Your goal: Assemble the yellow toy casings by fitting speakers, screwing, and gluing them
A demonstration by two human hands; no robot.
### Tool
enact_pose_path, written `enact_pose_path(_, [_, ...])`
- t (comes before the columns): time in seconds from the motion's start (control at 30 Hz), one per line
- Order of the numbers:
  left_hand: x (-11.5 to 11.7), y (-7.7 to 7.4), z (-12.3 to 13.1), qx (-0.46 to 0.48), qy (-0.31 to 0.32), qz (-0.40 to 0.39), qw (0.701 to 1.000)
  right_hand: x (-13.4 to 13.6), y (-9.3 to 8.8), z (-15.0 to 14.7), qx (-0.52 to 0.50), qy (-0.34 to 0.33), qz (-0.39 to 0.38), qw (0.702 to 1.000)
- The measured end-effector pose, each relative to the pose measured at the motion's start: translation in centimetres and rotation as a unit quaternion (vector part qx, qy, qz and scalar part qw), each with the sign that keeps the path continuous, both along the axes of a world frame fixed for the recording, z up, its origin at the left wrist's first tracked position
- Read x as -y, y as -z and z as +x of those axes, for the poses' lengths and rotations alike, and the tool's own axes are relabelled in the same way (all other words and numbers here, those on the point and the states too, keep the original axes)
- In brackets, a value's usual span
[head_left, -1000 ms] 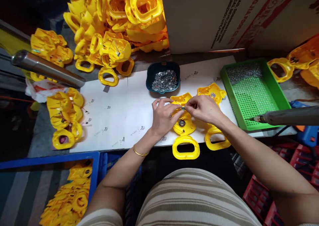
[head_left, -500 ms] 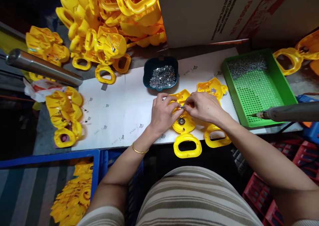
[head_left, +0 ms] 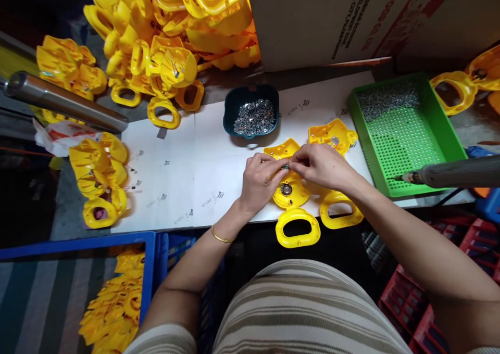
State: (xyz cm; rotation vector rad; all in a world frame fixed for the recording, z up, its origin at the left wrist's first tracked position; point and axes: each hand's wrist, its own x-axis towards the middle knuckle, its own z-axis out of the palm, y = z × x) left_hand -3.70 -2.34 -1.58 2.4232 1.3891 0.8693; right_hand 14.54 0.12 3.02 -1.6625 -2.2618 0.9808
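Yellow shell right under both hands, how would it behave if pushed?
The yellow shell looks like thin molded plastic, so probably stiff and light. Its glossy surface might be slightly slippery. Its loop handle overhangs the white board's near edge, so pushing it farther that way could perhaps tip it.

a white board point(head_left: 211, 151) carries a dark bowl point(head_left: 231, 112), a green tray point(head_left: 408, 146) and yellow shells point(head_left: 300, 193).

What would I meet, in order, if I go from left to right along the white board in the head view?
Yellow plastic parts at the board's left end → left hand → right hand → green tray.
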Motion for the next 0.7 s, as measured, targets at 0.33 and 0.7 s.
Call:
enact_pose_path(0.33, [-0.4,0.0,0.0,-0.038,0.008,-0.015,0.999,2.0,0.4,0.6,0.041,0.003,0.101,0.994])
enact_pose_path(0.7, [-0.9,-0.3,0.8,-0.101,-0.009,-0.027,0.995,1.9,1.6,0.4,-0.021,0.003,0.127,0.992])
